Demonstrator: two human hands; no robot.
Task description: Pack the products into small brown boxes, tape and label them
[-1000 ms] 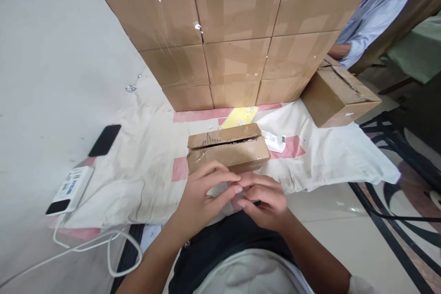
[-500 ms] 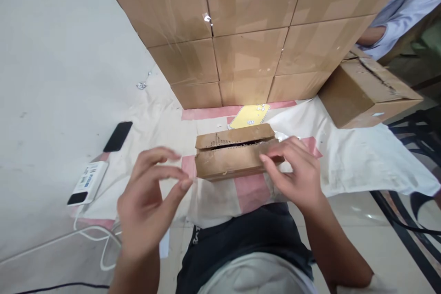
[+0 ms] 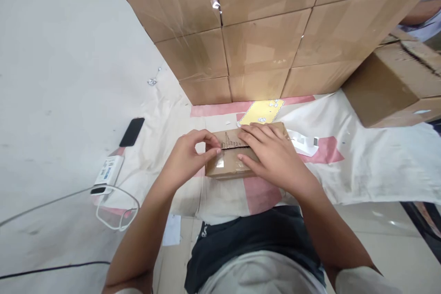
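Observation:
A small cardboard box point(image 3: 230, 170) lies before me on the cloth, its two top flaps meeting along a ragged seam. My right hand point(image 3: 270, 154) rests on top of it, fingers laid out over the far flap and the thumb on the near one. At the box's left end my left hand point(image 3: 195, 154) has thumb and fingers drawn together in a pinch at the seam; whatever sits between the fingertips is too small to make out. A shiny bit of clear tape shows on the near flap, below the left fingertips.
Taped cardboard boxes point(image 3: 265, 41) form a stacked wall behind. Another carton point(image 3: 386, 87) stands at right, near a person's arm point(image 3: 418, 13). A white tape dispenser point(image 3: 303, 143) lies right of the small box. A phone point(image 3: 132, 132) and white power strip point(image 3: 109, 171) with cables are at left.
Both hands have come in onto the box: the left moved right to the seam, the right now lies across the top. The flaps have been pressed closer together.

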